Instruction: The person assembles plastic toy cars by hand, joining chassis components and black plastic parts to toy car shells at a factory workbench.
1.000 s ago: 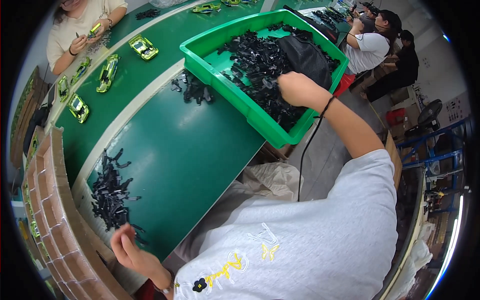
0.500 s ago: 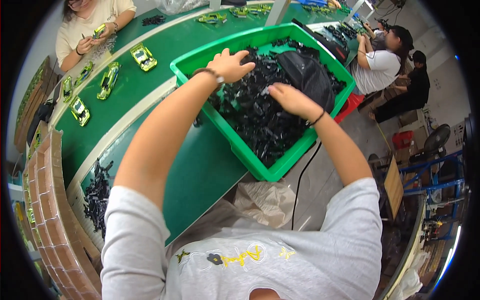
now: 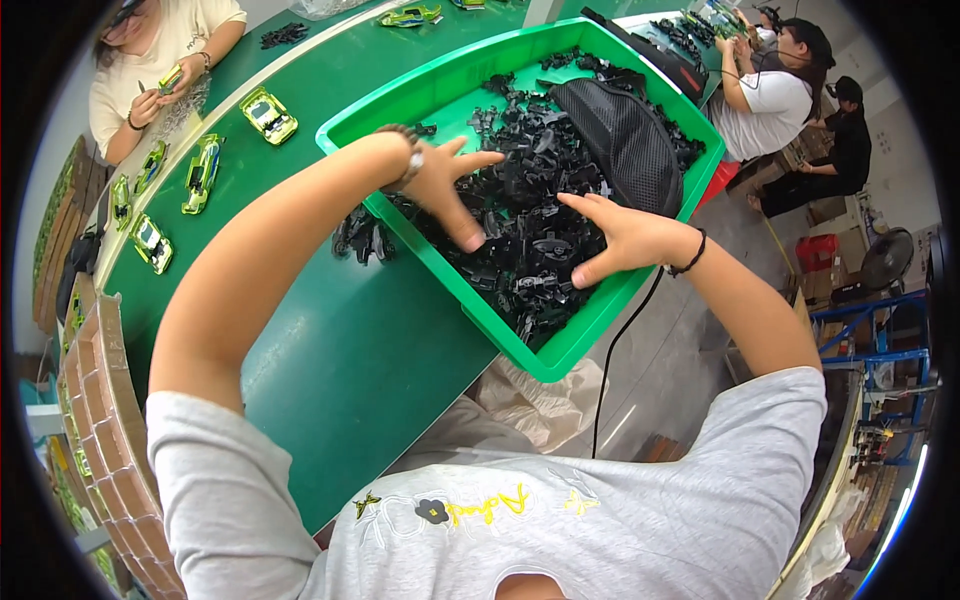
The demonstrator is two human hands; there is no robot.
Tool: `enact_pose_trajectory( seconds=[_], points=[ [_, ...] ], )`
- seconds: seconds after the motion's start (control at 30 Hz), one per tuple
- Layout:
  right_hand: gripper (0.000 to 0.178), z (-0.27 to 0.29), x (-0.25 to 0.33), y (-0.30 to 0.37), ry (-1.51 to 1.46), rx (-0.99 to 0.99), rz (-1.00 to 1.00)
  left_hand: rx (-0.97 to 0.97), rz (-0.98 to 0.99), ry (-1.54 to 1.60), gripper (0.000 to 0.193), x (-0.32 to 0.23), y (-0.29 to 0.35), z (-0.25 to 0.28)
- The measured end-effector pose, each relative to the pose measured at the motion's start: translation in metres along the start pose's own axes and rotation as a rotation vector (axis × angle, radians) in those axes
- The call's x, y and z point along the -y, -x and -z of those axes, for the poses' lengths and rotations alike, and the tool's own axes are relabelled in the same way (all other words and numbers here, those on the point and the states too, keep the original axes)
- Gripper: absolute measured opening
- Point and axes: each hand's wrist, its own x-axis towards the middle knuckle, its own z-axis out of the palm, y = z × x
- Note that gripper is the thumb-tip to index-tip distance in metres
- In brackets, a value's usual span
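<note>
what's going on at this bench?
A person in a grey T-shirt has both bare hands over a green tray of loose black parts. The left grip and right grip are open, fingers spread; whether they touch the parts is unclear. A black mesh item lies on the parts at the tray's right side. Across the bench, a co-worker holds a small yellow-green car.

A green worktable [image 3: 380,360] carries a green tray [image 3: 553,366] on the right, with a small, seemingly part-hidden heap of black parts [image 3: 361,240] just left. Toy cars [image 3: 268,115] lie on the far-left green surface [image 3: 245,180].
</note>
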Motion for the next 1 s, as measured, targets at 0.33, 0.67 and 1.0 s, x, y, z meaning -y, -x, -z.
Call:
enact_pose_trajectory(
  seconds=[0.33, 0.67, 1.0],
  points=[
    [0.146, -0.051, 0.033, -0.004, 0.237, -0.251, 0.060, -0.049, 0.106, -0.191, 0.141, -0.035, 0.003, -0.035],
    [0.128, -0.059, 0.039, -0.018, -0.234, -0.309, -0.048, -0.088, 0.056, -0.135, 0.124, -0.037, -0.003, -0.035],
    [0.110, -0.069, 0.035, -0.035, -0.730, -0.470, 0.130, -0.173, -0.128, 0.167, 0.113, -0.018, -0.017, -0.040]
  ],
)
